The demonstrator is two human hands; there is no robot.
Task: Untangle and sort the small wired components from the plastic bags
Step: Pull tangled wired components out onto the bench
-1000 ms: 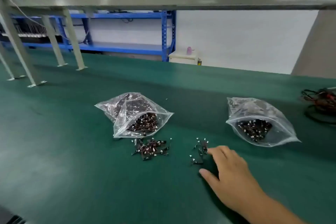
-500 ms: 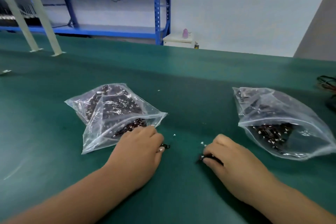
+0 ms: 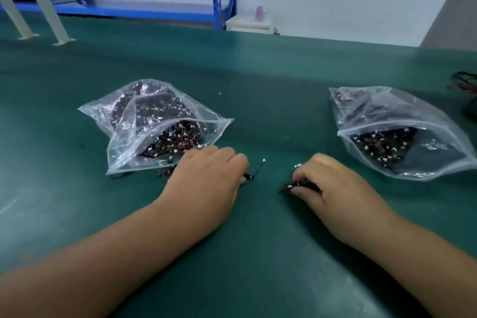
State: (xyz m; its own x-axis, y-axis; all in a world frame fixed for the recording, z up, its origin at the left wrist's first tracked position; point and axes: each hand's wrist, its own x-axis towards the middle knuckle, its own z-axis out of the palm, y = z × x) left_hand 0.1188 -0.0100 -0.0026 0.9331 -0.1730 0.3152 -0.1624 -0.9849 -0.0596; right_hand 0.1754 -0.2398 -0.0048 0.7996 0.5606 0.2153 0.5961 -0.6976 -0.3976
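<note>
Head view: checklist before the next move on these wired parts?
1. Right hand grips clump: ok.
2. Left hand has hold of wire: cannot tell, fingertips hidden.
3. Clump and wire apart, bare mat between them: ok.
4. Left bag and right bag lie open toward the hands: ok.
5. Pile by the left bag in full view: not ok, the left hand covers most of it.
</note>
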